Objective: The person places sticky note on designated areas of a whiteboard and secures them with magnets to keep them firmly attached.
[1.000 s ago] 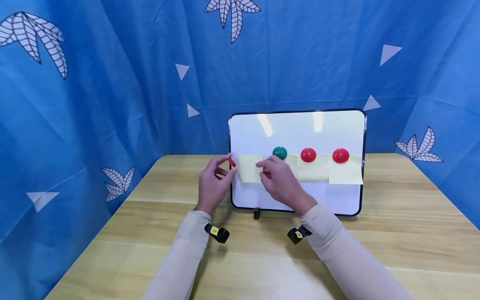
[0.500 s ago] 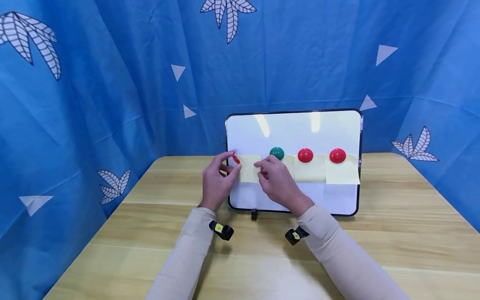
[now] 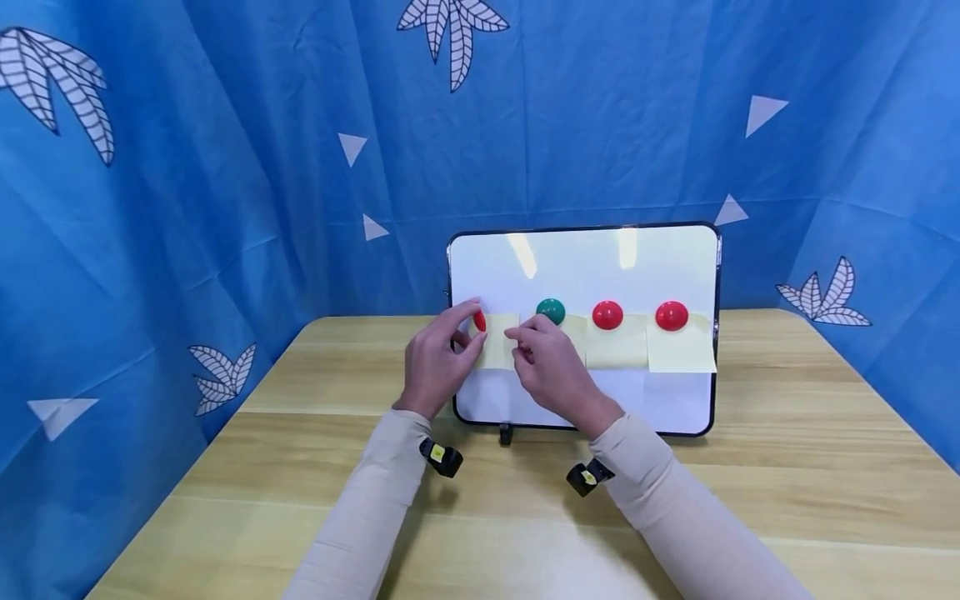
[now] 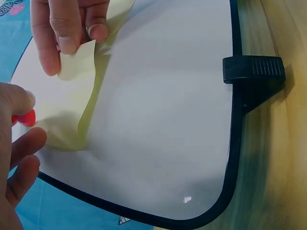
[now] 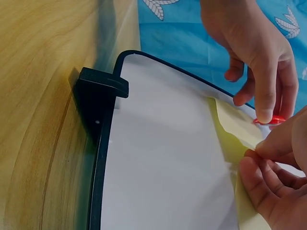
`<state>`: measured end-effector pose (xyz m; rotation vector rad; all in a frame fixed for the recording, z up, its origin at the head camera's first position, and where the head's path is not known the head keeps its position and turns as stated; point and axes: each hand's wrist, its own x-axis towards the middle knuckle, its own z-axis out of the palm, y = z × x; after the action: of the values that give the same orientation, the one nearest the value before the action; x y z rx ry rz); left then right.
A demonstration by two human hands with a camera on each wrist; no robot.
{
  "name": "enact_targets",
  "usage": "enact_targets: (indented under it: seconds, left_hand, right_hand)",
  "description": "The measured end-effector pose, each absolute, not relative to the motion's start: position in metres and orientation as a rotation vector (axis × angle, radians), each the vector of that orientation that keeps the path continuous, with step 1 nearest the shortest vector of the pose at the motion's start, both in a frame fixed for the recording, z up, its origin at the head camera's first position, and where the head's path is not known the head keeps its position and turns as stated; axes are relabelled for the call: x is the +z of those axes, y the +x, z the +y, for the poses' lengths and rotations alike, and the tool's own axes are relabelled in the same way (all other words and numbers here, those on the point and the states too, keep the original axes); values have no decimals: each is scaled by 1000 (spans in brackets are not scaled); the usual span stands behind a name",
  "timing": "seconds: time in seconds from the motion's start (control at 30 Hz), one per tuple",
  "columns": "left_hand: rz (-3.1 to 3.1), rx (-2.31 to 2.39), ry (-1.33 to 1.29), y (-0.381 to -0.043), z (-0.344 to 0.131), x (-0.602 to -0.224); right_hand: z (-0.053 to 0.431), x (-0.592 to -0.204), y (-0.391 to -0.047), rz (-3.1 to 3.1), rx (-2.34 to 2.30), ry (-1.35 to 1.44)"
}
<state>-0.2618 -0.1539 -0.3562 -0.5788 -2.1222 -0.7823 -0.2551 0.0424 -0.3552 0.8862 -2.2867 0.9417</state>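
My left hand (image 3: 438, 358) pinches a round red magnet (image 3: 479, 320) between thumb and fingers, at the upper part of the leftmost pale yellow sticky note (image 3: 495, 350). The note lies against a black-framed whiteboard (image 3: 577, 267) standing on the table. My right hand (image 3: 553, 367) pinches that note near its right side; in the right wrist view its thumb and fingertips (image 5: 249, 165) meet at the paper, and the note's lower edge (image 4: 86, 115) bows away from the board. Most of the red magnet is hidden by the fingers in the left wrist view.
Right of my hands, a green magnet (image 3: 551, 311) and two red magnets, one midway (image 3: 607, 315) and one farther right (image 3: 672, 316), sit at the tops of other sticky notes. A black foot (image 3: 506, 434) supports the board on the wooden table (image 3: 810, 467). A blue curtain (image 3: 622, 125) hangs behind.
My left hand has moved right with the red magnet, from beside the board's left edge to over the leftmost note. My right hand stays at the note's right side.
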Motion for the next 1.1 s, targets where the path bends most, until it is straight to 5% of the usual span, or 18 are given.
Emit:
enact_targets:
  seconds: [1.1]
  left_hand:
    - [-2158, -426, -568, -267, -144, -350]
  right_hand:
    - [44, -360, -258, -2232, 852, 908]
